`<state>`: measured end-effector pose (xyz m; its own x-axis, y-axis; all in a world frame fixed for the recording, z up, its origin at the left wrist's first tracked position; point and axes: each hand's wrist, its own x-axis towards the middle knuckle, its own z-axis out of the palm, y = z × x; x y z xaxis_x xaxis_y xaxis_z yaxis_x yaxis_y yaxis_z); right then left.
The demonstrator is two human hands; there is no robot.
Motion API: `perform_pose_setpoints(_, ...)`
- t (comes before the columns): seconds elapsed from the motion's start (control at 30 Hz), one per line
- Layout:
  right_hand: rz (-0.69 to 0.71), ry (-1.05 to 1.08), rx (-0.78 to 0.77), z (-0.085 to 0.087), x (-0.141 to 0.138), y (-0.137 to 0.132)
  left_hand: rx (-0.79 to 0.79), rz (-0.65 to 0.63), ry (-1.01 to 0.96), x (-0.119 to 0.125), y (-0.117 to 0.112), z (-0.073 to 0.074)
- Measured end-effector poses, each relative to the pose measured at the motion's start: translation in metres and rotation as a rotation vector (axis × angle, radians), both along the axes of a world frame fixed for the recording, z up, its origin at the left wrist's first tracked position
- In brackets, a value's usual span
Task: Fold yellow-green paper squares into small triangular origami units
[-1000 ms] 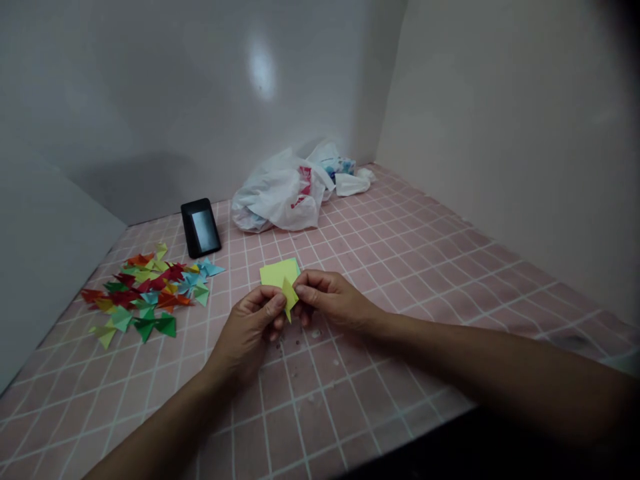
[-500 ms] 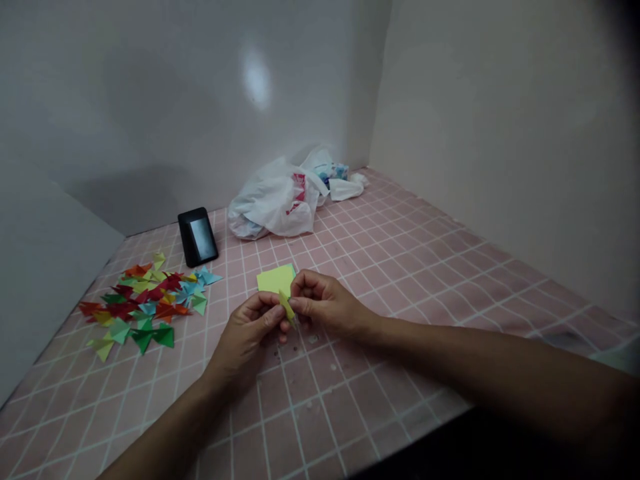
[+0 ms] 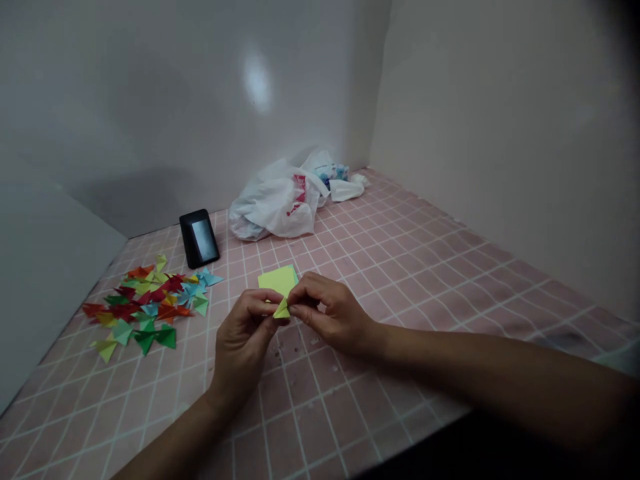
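A small folded piece of yellow paper, now showing a triangular shape, is pinched between both hands above the table. My left hand grips its left side with thumb and fingers. From the right, my right hand closes thumb and forefinger on its other edge. Just behind the fingers lies a stack of square paper sheets, yellow on top with a light green edge showing at the right. Its near part is hidden by the hands.
Left of my hands spreads a pile of folded paper pieces in red, orange, yellow, green and blue. A black phone-like device leans near the back wall. White plastic bags sit at the back on the pink checked tablecloth.
The folded yellow paper has turned from a narrow, edge-on strip to a triangle facing me. My left hand has rotated more upright, and both hands keep hold of the paper.
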<state>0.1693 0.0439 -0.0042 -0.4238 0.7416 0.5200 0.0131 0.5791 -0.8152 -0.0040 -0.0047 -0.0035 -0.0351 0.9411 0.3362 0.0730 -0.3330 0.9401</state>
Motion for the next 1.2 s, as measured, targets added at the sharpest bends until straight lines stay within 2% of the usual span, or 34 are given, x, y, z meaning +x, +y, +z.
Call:
perform_pose_setpoints(0.17,0.025,0.032,-0.063,-0.0006,-0.0002,-0.0013,0.085,0.016,0.081,-0.0019,-0.0005,0.0023)
perform_pose_setpoints(0.3,0.07,0.091,-0.179,0.0004,-0.0002,-0.0024,-0.022,-0.002,0.011,0.0003,0.001,0.0021)
perform_pose_setpoints(0.43,0.161,0.186,-0.362,0.0004,-0.0012,-0.0024,-0.154,-0.009,-0.093,0.0029,0.0026,0.0012)
perform_pose_setpoints(0.57,0.176,0.164,-0.449,-0.0012,-0.0025,-0.0015,-0.109,0.022,-0.005,0.0031,0.0017,0.0035)
perform_pose_setpoints(0.83,0.128,0.071,-0.247,-0.0018,-0.002,-0.0035,-0.018,0.071,0.102,-0.0015,0.0025,-0.0005)
perform_pose_setpoints(0.97,0.075,0.027,0.043,-0.002,-0.0011,-0.0047,-0.031,0.107,0.084,-0.0017,0.0042,-0.0032)
perform_pose_setpoints(1.03,0.091,0.003,0.13,-0.0026,-0.0008,-0.0051,-0.053,0.112,0.052,-0.0015,0.0041,-0.0032)
perform_pose_setpoints(1.2,0.066,0.013,0.096,-0.0041,-0.0008,-0.0036,-0.094,0.024,0.015,0.0,0.0027,-0.0019)
